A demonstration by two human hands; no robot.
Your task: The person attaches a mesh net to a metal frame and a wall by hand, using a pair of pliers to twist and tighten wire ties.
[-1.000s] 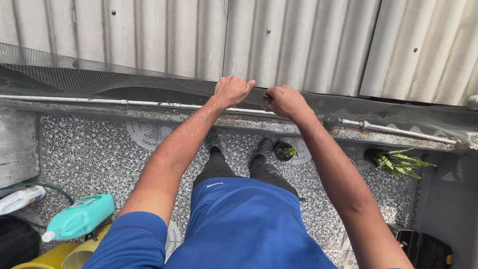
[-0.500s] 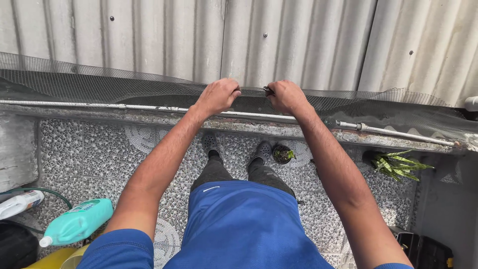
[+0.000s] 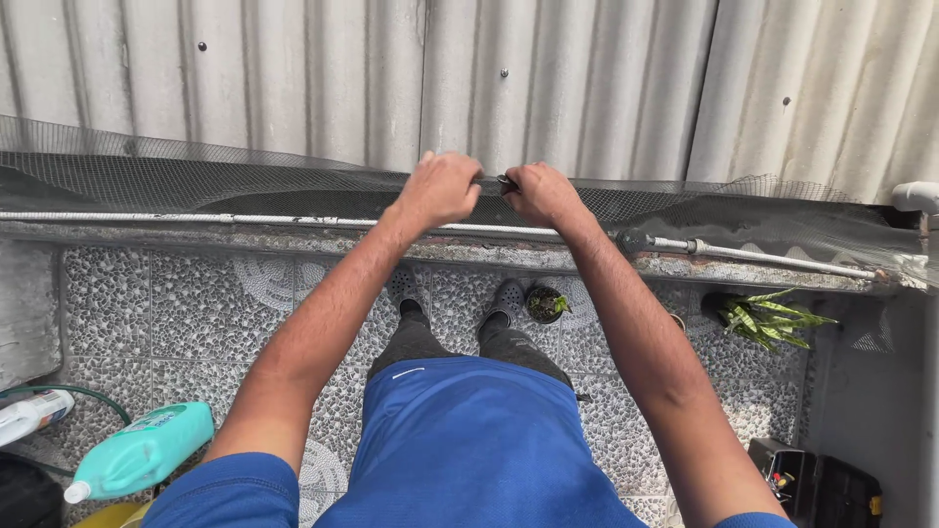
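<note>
The left hand (image 3: 442, 188) and right hand (image 3: 540, 193) sit close together at about 12 o'clock from the body, both at the top edge of the dark mesh (image 3: 196, 181); the left is curled narrow, fingers folded over the mesh edge and gripping it; the right is curled too, pinching a small dark tool (image 3: 506, 182) between the two hands, though what kind of tool it is cannot be told; the hands are nearly touching. The mesh runs from 9 o'clock to 3 o'clock along the foot of the grey corrugated wall (image 3: 587, 88), draped over a pale pipe (image 3: 196, 219) that lies on a concrete ledge (image 3: 245, 240). Below, the pebbled floor (image 3: 147, 313); two dark shoes (image 3: 504, 298) stand just under the ledge, a tiny potted plant (image 3: 546, 303) just beside the right one; a striped-leaf plant (image 3: 768, 318) lies at 3 o'clock. At 8 o'clock a teal jug (image 3: 142, 452) lies on its side, a white bottle (image 3: 29, 416) near it; at 4 o'clock a black toolbox (image 3: 822, 484).
</note>
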